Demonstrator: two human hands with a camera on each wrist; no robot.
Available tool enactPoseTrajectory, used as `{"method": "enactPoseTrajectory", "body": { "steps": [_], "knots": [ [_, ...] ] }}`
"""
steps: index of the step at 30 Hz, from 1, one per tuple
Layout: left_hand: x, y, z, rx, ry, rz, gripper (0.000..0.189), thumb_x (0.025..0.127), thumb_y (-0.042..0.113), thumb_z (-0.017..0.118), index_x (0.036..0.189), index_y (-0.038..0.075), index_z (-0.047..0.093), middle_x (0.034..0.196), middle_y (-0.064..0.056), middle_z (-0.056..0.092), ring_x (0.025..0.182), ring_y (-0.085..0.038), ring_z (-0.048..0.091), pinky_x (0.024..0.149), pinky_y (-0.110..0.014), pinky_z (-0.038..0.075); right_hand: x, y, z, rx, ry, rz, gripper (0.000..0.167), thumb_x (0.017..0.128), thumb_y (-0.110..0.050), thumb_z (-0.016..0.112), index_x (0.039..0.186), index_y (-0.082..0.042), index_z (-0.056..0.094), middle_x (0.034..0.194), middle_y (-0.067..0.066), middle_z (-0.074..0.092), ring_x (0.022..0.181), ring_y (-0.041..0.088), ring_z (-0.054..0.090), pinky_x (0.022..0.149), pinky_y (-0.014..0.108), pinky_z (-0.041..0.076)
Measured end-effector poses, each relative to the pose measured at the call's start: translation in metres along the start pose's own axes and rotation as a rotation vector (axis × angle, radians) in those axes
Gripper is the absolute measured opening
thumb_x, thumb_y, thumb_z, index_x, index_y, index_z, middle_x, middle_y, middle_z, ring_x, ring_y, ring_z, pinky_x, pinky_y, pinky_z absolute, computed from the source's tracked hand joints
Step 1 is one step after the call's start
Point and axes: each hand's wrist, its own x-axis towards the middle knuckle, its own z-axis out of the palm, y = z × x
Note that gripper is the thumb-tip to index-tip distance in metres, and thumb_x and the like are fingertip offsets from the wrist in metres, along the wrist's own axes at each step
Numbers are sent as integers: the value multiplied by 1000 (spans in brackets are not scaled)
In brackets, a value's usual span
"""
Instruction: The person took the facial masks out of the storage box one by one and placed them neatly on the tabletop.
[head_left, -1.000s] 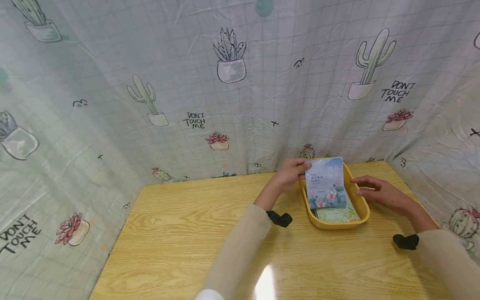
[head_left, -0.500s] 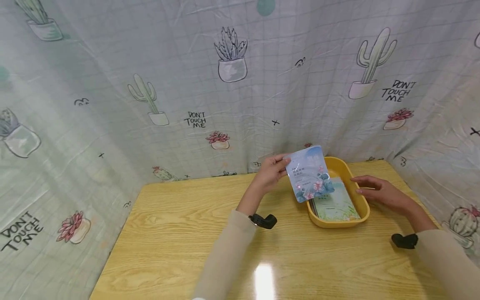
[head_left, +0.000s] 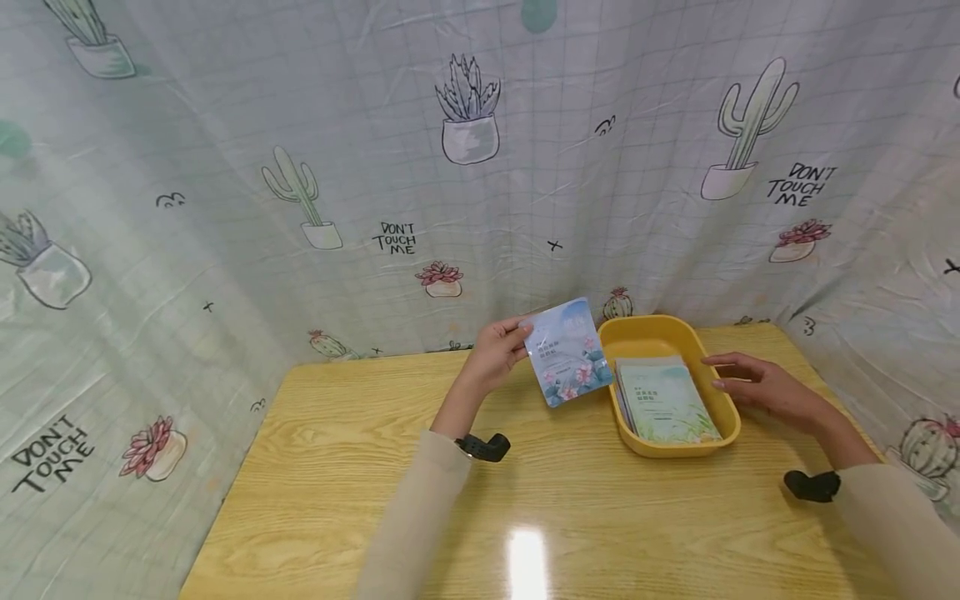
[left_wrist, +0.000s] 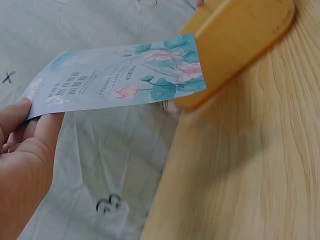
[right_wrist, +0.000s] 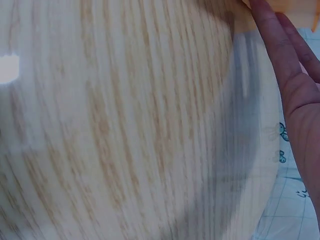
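Observation:
My left hand (head_left: 491, 354) pinches one edge of a light blue face mask packet (head_left: 567, 354) between thumb and fingers, holding it tilted above the table. Pink lotus flowers and teal leaves are printed on the packet, clear in the left wrist view. To its right stands a yellow plastic basket (head_left: 675, 451), with a pale green packet (head_left: 666, 400) uppermost on a small stack inside. My right hand (head_left: 765, 387) has its fingers relaxed against the basket's right rim. In the right wrist view, the fingers (right_wrist: 280, 45) reach to a blurred orange-yellow edge.
The wooden table (head_left: 360, 467) spreads left and in front of the basket, with a bright light reflection near its front. A curtain printed with cacti (head_left: 510, 192) hangs behind and along both sides. Each wrist wears a black strap.
My left hand has lifted the light blue packet out of the basket and carried it left, uncovering the green packet beneath. My right hand stays at the basket's rim.

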Motion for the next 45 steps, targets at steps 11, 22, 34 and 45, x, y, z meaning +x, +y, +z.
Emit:
{"method": "enactPoseTrajectory", "body": {
  "steps": [11,22,34,45],
  "knots": [
    [-14,5,-33,47,50,-13,35,107,2,47,139,-9,55,129,-22,64,104,-17,70,90,-29,58,1,-5,-1,2,8,33,54,105,-27,60,152,-5,43,142,-1,44,108,-5,60,86,26,59],
    [-27,10,-56,109,39,-22,35,108,4,46,140,-9,54,130,-22,63,105,-17,70,88,-27,59,-4,-1,-3,4,13,26,53,105,-25,60,151,-5,43,133,-16,46,108,-6,59,86,26,58],
    [-42,23,-76,123,78,-60,34,108,3,46,139,-9,55,126,-18,65,104,-18,70,89,-29,59,-1,0,-1,21,8,30,53,105,-24,59,152,-5,43,131,-18,47,108,-6,60,87,24,58],
    [-55,30,-93,172,88,-83,35,108,4,45,139,-10,55,125,-17,64,104,-17,69,88,-29,59,-1,-2,-1,60,-9,23,51,106,-20,58,152,-4,42,132,-17,47,107,-4,62,86,27,59]
  ]
}}
